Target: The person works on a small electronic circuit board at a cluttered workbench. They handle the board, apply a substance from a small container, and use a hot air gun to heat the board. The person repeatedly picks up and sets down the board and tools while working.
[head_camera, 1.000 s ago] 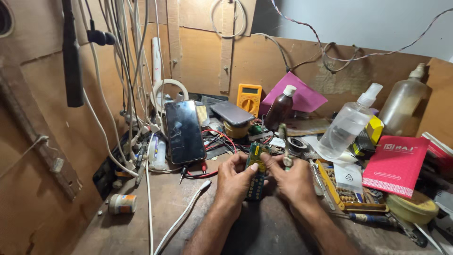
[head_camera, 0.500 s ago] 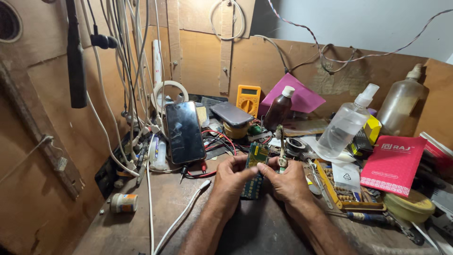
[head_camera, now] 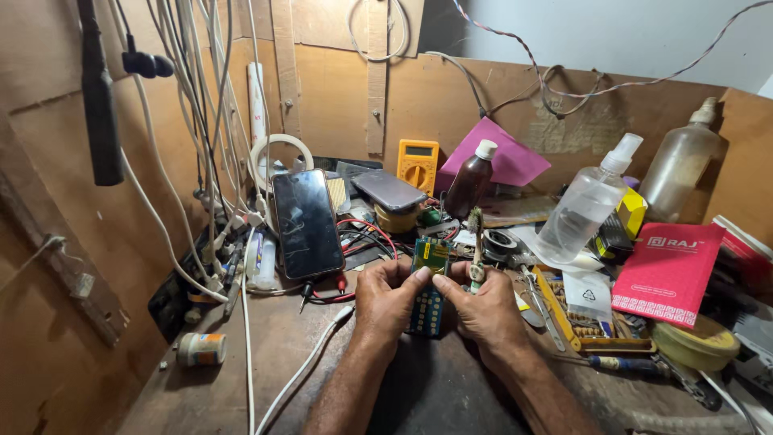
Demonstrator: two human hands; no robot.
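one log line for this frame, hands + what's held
left hand: grips circuit board | right hand: pinches board's top, brush in fingers | board: upright over bench | phone: propped behind, screen dark

On my feed I note a black smartphone (head_camera: 307, 224) propped upright at the left rear of the worktop (head_camera: 274, 354), beside hanging white cables (head_camera: 193, 121). A yellow multimeter (head_camera: 418, 165) stands against the back board, a brown bottle (head_camera: 469, 181) just right of it. A clear spray bottle (head_camera: 586, 201) leans near a red booklet (head_camera: 668, 270). A small tape roll (head_camera: 201, 350) lies front left.
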